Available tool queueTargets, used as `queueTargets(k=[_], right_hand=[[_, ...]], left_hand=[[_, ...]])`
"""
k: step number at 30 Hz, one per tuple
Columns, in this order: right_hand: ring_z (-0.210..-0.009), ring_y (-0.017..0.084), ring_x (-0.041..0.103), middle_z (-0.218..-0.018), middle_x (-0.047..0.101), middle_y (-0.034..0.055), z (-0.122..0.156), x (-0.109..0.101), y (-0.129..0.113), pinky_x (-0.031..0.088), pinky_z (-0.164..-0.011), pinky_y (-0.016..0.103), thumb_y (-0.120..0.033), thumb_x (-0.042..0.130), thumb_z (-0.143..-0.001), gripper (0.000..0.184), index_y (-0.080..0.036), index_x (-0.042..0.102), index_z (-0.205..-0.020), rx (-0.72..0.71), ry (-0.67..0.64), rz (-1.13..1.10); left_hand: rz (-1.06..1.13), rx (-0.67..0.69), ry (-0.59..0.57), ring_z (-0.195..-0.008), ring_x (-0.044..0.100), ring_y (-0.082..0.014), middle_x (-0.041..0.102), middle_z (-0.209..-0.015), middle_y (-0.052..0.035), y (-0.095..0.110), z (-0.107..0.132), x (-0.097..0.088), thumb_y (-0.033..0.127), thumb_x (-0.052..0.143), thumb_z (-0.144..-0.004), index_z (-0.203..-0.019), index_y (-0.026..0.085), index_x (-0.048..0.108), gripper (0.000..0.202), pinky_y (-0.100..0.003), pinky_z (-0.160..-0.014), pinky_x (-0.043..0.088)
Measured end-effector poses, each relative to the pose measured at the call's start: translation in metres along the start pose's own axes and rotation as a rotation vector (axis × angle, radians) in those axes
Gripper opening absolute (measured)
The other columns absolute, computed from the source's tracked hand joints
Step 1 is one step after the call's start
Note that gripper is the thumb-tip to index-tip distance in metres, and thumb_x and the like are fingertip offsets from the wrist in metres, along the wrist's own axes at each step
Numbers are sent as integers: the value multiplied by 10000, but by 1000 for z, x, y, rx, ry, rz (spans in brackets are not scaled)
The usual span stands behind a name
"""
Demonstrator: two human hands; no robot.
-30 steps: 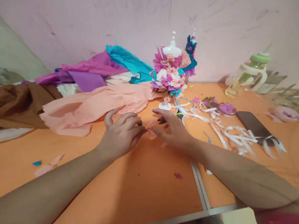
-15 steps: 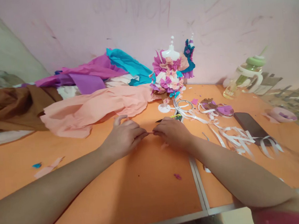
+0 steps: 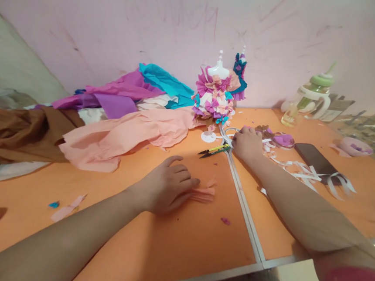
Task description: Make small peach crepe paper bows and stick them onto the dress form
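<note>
My left hand (image 3: 170, 185) rests low on the orange table (image 3: 144, 249), its fingertips pinched on a small pleated piece of peach paper (image 3: 206, 193). My right hand (image 3: 247, 143) is stretched farther out with its fingers curled down among the white paper strips (image 3: 295, 170), beside a tape ring (image 3: 232, 131). What those fingers hold is hidden. Black and yellow thread snips (image 3: 213, 150) lie between the two hands. Just beyond them stands a small white mannequin (image 3: 218, 92) covered in pink, purple and teal paper bows.
Crepe paper sheets lie at the back left: peach (image 3: 121, 135), purple (image 3: 114, 98), teal (image 3: 166, 83) and brown (image 3: 19, 133). A dark phone (image 3: 314, 161), a green-lidded bottle (image 3: 311, 97) and a pink dish (image 3: 354, 147) are at the right. A metal seam (image 3: 243, 201) splits the table.
My hands were together on the peach piece. My right hand let go and moved out to the strips by the tape ring. My left hand drew the piece nearer and lower.
</note>
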State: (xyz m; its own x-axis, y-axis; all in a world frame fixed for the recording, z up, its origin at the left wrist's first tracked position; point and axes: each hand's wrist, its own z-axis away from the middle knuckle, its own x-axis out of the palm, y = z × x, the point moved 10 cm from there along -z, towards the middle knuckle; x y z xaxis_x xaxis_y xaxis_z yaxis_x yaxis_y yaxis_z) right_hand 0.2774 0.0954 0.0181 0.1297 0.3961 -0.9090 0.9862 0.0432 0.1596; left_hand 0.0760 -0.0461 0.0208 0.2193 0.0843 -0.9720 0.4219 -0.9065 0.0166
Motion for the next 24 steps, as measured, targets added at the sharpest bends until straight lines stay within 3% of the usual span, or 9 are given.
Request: queueTargets(k=[4,8,10,14,16,18,20,24], right_hand=[[-992,288,479,-1000,609,146,3,-24,-2,275,-869,436,-277,380,-919,296,-147,623,-1027,93,142,-30],[-881,245,496,-800,623,84,13,-51,-24,212,-947,472,-265,355,-932,270,-154,588,-1012,34,265,-56],[-850,237,491,-752,618,71,22,-62,-47,207,-938,472,-278,377,-920,249,-165,592,-971,-110,287,-58],[-754,194,467,-684,581,32,60,-77,-113,247,-868,420,-263,465,-856,145,-189,590,-853,-663,279,-127],[-748,174,462,-682,578,10,84,-90,-132,258,-874,398,-245,478,-859,129,-204,598,-884,-873,353,-195],[-749,154,457,-684,581,-10,102,-103,-140,270,-905,368,-221,475,-879,123,-217,598,-884,-993,458,-262],[-743,142,454,-664,574,-25,109,-109,-140,278,-944,349,-197,478,-891,121,-221,591,-856,-1019,529,-299],[-834,154,519,-746,634,-4,92,-101,-130,302,-980,360,-204,494,-910,114,-217,603,-938,-875,493,-392]], left_hand=[[-55,-13,173,-1113,563,-275,650,-1149,-111,-11,7,-14,396,568,-870,-1268,223,551,434,-492,-1042,323],[-100,-49,356,-1104,551,-288,612,-1181,-125,-23,14,-23,387,624,-843,-1337,226,496,535,-488,-985,402],[-101,-76,412,-1124,541,-285,596,-1199,-129,-26,17,-27,348,623,-851,-1387,230,440,579,-480,-988,413],[-114,-117,442,-1289,424,-314,524,-1338,-161,-25,16,-30,359,635,-850,-1466,192,316,714,-477,-1057,365],[-145,-104,406,-1332,385,-326,514,-1376,-151,-21,13,-25,402,628,-852,-1462,204,323,710,-492,-1083,320],[-181,-86,379,-1323,413,-308,551,-1357,-106,-17,11,-19,382,602,-876,-1428,263,373,609,-510,-1102,266],[-201,-116,417,-1304,441,-291,569,-1337,-77,-18,12,-20,335,604,-880,-1390,311,408,547,-517,-1107,238],[-28,-382,752,-1266,443,-323,515,-1318,-137,-46,38,-48,408,722,-759,-1327,228,434,662,-493,-1047,348]])
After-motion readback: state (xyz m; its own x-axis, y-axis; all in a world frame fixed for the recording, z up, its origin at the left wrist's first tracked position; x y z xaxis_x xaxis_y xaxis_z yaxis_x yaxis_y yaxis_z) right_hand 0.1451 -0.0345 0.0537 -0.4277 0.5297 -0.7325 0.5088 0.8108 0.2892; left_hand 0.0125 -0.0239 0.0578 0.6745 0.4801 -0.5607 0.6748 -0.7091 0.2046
